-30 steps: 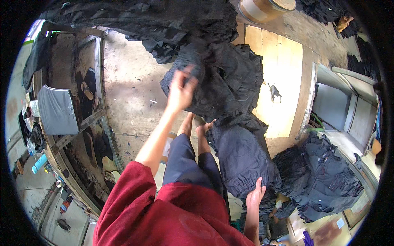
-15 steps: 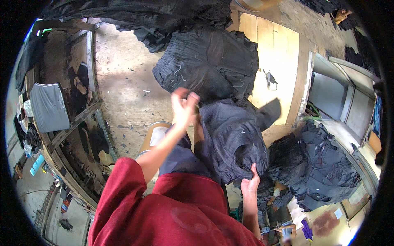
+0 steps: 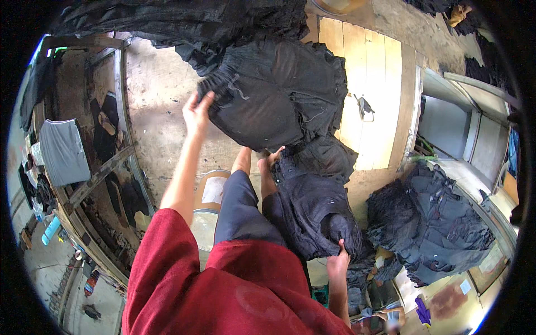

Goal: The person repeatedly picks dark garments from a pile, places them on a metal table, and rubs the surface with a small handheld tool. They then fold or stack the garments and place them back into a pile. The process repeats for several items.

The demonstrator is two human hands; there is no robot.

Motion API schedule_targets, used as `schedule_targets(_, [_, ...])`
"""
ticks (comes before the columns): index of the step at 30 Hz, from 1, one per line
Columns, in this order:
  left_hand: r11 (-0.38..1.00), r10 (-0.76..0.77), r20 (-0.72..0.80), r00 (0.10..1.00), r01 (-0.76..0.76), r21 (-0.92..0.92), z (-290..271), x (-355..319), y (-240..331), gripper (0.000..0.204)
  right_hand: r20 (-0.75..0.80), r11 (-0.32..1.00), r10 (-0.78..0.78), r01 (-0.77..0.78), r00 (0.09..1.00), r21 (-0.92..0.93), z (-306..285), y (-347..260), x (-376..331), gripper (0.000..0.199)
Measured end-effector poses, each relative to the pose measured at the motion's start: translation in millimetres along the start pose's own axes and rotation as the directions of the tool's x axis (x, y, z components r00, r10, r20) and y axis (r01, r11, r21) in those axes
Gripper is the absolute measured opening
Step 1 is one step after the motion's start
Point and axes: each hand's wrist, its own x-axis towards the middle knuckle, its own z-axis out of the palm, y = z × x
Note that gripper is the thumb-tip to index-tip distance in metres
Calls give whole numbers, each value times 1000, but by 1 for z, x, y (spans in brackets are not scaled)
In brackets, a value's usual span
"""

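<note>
My left hand (image 3: pixel 198 114) pinches the gathered waistband corner of black shorts (image 3: pixel 262 100), which lie on top of a stack with a pale drawstring showing. Lower right, my right hand (image 3: pixel 337 261) grips the edge of a bunched dark garment (image 3: pixel 312 204), thumb on top and the other fingers hidden beneath. This garment lies against my leg, and its rolled opening faces my right hand. Its exact kind I cannot make out. Part of the stack of black clothes (image 3: pixel 329 159) shows between the two.
A large heap of black cloth (image 3: pixel 184 19) covers the far side. Another dark pile (image 3: pixel 430 223) sits at right. Small snips (image 3: pixel 364 106) lie on pale boards (image 3: pixel 382 72). A cylindrical drum (image 3: pixel 209 192) stands beside my left leg. Wooden frames (image 3: pixel 125 100) edge the left.
My left hand has moved up and left from near the stack's lower edge to the shorts' waistband, which has shifted. My right hand keeps its grip, slightly lower.
</note>
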Motion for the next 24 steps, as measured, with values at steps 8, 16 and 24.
schedule_targets(8, [952, -298, -162, 941, 306, 25, -100, 147, -57, 57, 17, 978, -118, 119, 993, -174, -12, -16, -3, 49])
schedule_targets(16, [956, -283, -37, 958, 285, 75, -37, 89, 21, 64, 7, 812, 170, -144, 985, 565, 4, -54, 5, 55])
schedule_targets(24, [800, -78, 845, 529, -473, 370, 106, -177, 81, 75, 120, 589, 161, -193, 980, 784, 13, -97, 42, 66])
